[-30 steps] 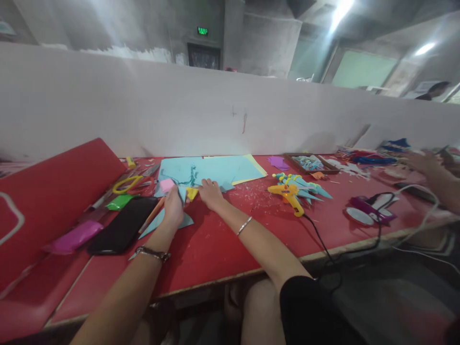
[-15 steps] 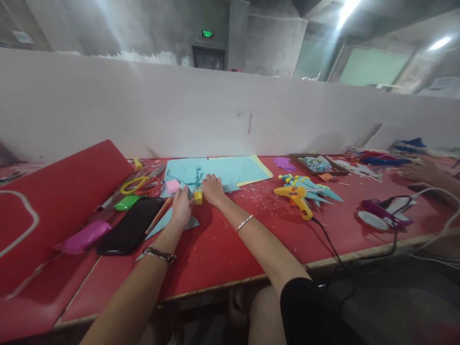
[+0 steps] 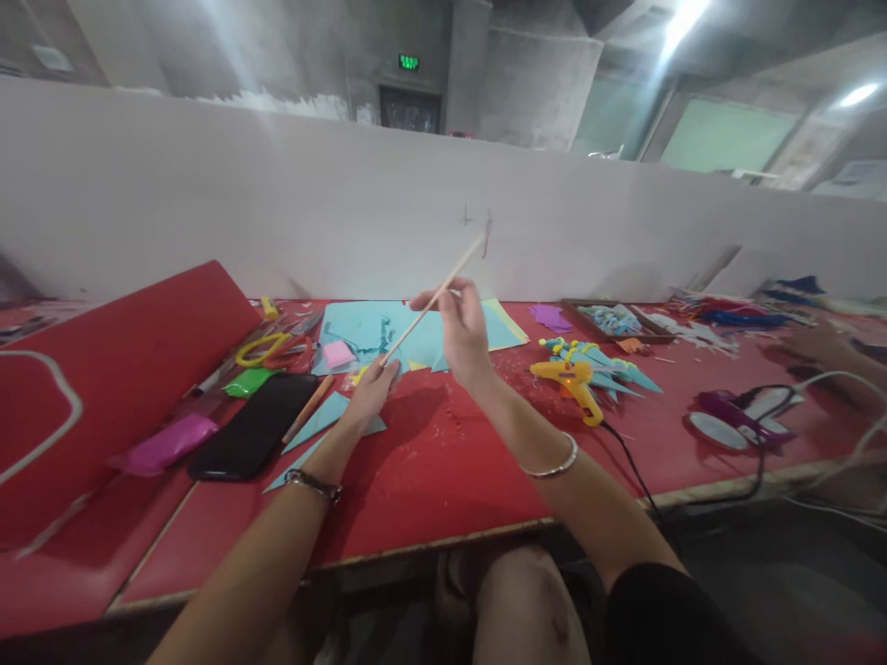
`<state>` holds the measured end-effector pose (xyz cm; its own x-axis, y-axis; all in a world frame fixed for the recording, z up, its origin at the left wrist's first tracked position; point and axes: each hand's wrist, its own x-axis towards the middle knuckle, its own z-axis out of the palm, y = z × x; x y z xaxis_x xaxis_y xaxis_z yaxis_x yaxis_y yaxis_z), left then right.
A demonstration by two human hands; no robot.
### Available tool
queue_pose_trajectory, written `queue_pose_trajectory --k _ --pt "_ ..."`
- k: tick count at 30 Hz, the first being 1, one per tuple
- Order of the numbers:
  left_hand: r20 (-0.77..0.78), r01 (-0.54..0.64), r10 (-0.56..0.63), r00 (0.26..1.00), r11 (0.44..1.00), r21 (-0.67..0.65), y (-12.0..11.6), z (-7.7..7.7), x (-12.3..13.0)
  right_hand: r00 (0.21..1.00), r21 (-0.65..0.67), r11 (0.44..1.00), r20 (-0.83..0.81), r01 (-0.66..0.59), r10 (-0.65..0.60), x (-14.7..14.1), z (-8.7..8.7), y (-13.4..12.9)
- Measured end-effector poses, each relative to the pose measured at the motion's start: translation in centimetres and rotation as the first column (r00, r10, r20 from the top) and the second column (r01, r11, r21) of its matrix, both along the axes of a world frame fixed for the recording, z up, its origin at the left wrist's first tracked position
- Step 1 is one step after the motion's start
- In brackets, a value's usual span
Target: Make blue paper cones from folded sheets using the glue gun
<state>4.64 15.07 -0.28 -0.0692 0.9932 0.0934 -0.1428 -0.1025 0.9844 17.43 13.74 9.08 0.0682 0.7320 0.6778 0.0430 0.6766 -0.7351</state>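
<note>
A thin pale wooden stick (image 3: pixel 414 322) slants up to the right over the table. At its lower end my left hand (image 3: pixel 370 395) is closed on it. My right hand (image 3: pixel 464 337) has its fingers curled around the stick higher up. Behind both hands lie light-blue sheets (image 3: pixel 346 320) with torn or cut bits on them. A pink block (image 3: pixel 337 354) rests just left of the stick's lower end. Something yellow shows partly behind my left hand. Blue paper triangles (image 3: pixel 320 422) lie beside my left wrist.
On the left are a black phone (image 3: pixel 253 429), yellow-handled scissors (image 3: pixel 260 351), green and pink packets and a red board (image 3: pixel 125 388). At right a yellow glue gun (image 3: pixel 572 379) stands before blue paper cones, its cord trailing off the edge. Another person's hand (image 3: pixel 818 346) is far right.
Both hands have risen from the blue paper, the right one moving up and rightward. The stick now shows clearly between them. The yellow block is mostly covered by my left hand.
</note>
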Motion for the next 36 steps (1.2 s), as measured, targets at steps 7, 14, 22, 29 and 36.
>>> queue_pose_trajectory --k 7,14,22,29,36 --pt "-0.016 -0.059 0.058 0.998 0.995 -0.081 0.4 -0.3 -0.2 0.977 -0.090 0.974 0.045 0.210 -0.207 4.7 -2.5 0.5" --pt "-0.035 -0.062 0.058 0.998 0.992 -0.114 0.2 -0.3 0.1 0.716 -0.022 0.978 0.684 0.209 -0.138 4.3 -7.3 0.2" --pt "-0.042 -0.112 0.111 0.993 0.993 -0.028 0.7 0.2 -0.1 0.494 -0.223 0.761 0.858 0.609 -0.144 3.7 -7.6 5.3" --pt "-0.089 -0.062 0.064 0.994 0.998 0.025 0.1 0.5 -0.1 0.521 -0.297 0.747 0.850 0.595 -0.077 3.6 -8.5 6.5" --pt "-0.100 -0.060 0.063 0.993 0.998 0.034 0.4 0.4 0.0 0.688 -0.406 0.822 0.726 0.399 0.024 4.8 -7.3 5.1"
